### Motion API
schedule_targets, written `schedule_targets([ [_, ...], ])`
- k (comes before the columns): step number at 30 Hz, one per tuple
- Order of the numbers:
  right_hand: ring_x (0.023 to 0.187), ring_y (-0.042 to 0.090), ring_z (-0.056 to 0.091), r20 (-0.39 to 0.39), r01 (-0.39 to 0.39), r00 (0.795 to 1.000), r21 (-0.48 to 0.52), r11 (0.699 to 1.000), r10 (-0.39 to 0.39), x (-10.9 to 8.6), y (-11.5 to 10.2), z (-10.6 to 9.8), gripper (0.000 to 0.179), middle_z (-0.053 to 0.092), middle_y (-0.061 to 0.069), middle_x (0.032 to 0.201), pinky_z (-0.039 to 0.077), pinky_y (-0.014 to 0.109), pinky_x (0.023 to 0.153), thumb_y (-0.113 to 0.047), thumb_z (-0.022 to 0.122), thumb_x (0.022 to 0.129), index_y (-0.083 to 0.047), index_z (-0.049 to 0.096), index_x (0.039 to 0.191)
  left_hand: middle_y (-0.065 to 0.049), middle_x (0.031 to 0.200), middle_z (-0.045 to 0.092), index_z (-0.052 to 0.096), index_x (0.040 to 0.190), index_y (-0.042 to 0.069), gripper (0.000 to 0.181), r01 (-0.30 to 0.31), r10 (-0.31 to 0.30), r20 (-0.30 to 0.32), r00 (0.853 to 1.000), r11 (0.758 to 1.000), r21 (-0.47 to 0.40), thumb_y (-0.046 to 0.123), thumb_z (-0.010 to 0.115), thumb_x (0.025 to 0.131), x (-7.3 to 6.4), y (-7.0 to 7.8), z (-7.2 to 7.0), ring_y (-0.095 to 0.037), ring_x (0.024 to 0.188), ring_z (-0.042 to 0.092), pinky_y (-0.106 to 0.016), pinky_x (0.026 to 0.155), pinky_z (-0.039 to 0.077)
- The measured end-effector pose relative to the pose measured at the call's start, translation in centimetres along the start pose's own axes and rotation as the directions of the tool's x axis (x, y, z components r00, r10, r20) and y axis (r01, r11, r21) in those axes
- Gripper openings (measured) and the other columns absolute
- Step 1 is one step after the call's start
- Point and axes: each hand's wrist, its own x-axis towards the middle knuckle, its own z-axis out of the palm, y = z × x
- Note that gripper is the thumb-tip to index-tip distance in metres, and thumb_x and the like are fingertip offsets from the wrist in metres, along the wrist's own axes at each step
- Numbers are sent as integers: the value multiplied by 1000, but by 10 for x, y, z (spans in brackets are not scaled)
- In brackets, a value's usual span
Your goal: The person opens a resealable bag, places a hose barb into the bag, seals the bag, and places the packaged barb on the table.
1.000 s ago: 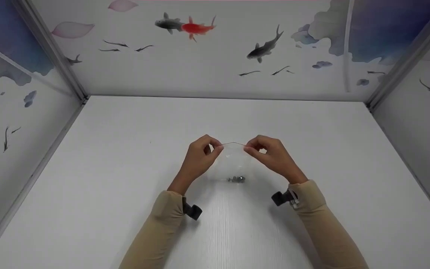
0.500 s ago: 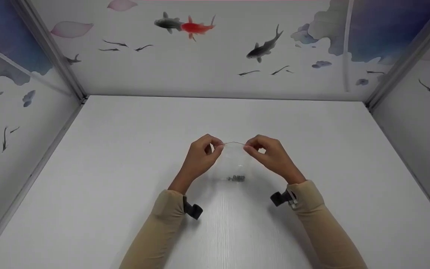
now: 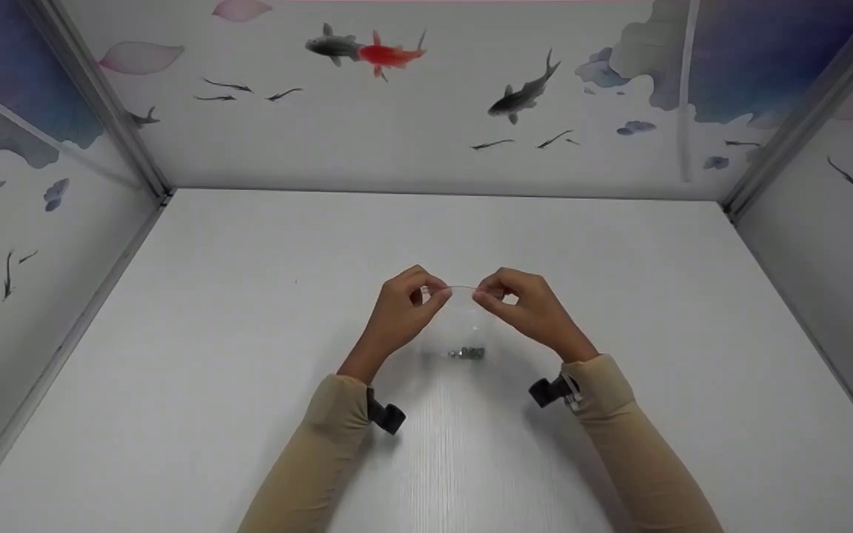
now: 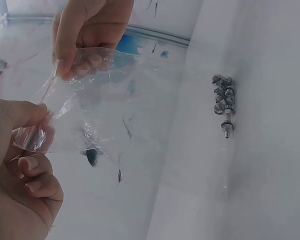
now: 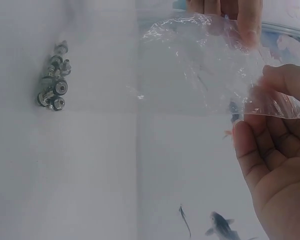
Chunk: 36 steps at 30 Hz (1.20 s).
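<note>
A clear plastic bag (image 4: 97, 95) hangs between both hands, its thin reddish top edge running from one hand to the other. My left hand (image 3: 408, 309) pinches that edge at its left end between thumb and index finger. At the other end, my right hand (image 3: 524, 305) pinches it the same way. Several small silvery screws with washers (image 4: 224, 102) lie bunched at the bottom of the bag, close over the table in the head view. The right wrist view shows the plastic crinkled and shiny near the fingers.
The white table (image 3: 249, 311) is enclosed by side panels and a back panel (image 3: 426, 126) printed with fish and petals. Metal frame posts (image 3: 112, 104) stand at the corners. Black wrist cameras (image 3: 388, 418) stick out below both beige sleeves.
The hands have drawn slightly closer together, the right one shifting left and the left one a little right. The bag's top edge, bowed upward before, now looks flatter and shorter between the fingers.
</note>
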Motion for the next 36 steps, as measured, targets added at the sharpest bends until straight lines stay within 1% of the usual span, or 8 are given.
schedule_targets([
  [7, 79, 10, 59, -17, 14, 1000, -27, 1000, -15, 1, -1, 3, 13, 68, 2, 88, 48, 32, 77, -20, 66, 92, -8, 68, 93, -2, 82, 61, 71, 90, 7, 12, -16, 16, -6, 1000, 1000, 22, 17, 65, 93, 0, -2, 2, -8, 65, 42, -21, 62, 37],
  [13, 83, 18, 63, -20, -19, 1000, -17, 1000, 18, 2, -2, 5, 11, 69, 6, 91, 50, 36, 80, -15, 66, 91, -5, 68, 95, -4, 83, 62, 70, 90, 7, 12, -29, 29, -2, 1000, 1000, 12, 17, 64, 93, 1, -3, 1, -9, 66, 42, -21, 62, 37],
  [17, 85, 22, 64, -22, -40, 999, -8, 999, 40, 3, -2, 6, 10, 69, 9, 93, 51, 39, 82, -11, 66, 91, -3, 68, 97, -4, 83, 61, 71, 92, 7, 12, -39, 39, 1, 999, 999, 3, 16, 64, 93, 2, -2, 2, -12, 65, 43, -22, 62, 37],
  [20, 87, 20, 65, -23, -59, 998, 0, 998, 59, 4, -4, 8, 9, 69, 8, 93, 51, 37, 82, -12, 66, 91, -4, 68, 96, -5, 83, 61, 72, 94, 7, 11, -40, 40, 4, 999, 999, -2, 14, 63, 93, 2, -2, 3, -14, 70, 48, -22, 63, 38],
  [23, 86, 16, 64, -28, -60, 998, 1, 998, 60, 5, -5, 9, 10, 69, 5, 91, 50, 35, 81, -17, 67, 91, -7, 68, 93, -5, 84, 61, 72, 93, 7, 10, -37, 37, 7, 999, 999, -4, 14, 64, 92, 2, -1, 4, -14, 74, 51, -22, 64, 38],
  [28, 79, 14, 59, -46, -20, 999, 6, 1000, 20, 7, -7, 11, 14, 68, 4, 87, 49, 36, 75, -21, 68, 90, -7, 67, 89, -5, 83, 61, 72, 91, 8, 10, -28, 28, 10, 1000, 1000, 4, 16, 66, 92, 3, -1, 5, -11, 74, 49, -22, 65, 37],
  [33, 75, 12, 57, -60, 2, 998, -27, 1000, -3, 8, -9, 12, 12, 67, 4, 84, 48, 31, 73, -18, 67, 91, -6, 67, 87, -5, 82, 60, 71, 89, 8, 10, -39, 39, 17, 999, 999, 7, 15, 65, 92, 3, 0, 4, -10, 73, 48, -22, 65, 36],
  [36, 74, 11, 57, -60, 4, 998, -45, 999, -6, 9, -7, 12, 14, 67, 3, 83, 48, 28, 72, -20, 68, 91, -7, 67, 87, -4, 81, 60, 71, 88, 8, 10, -51, 51, 17, 999, 999, 11, 15, 66, 92, 3, -1, 4, -10, 73, 47, -22, 65, 36],
])
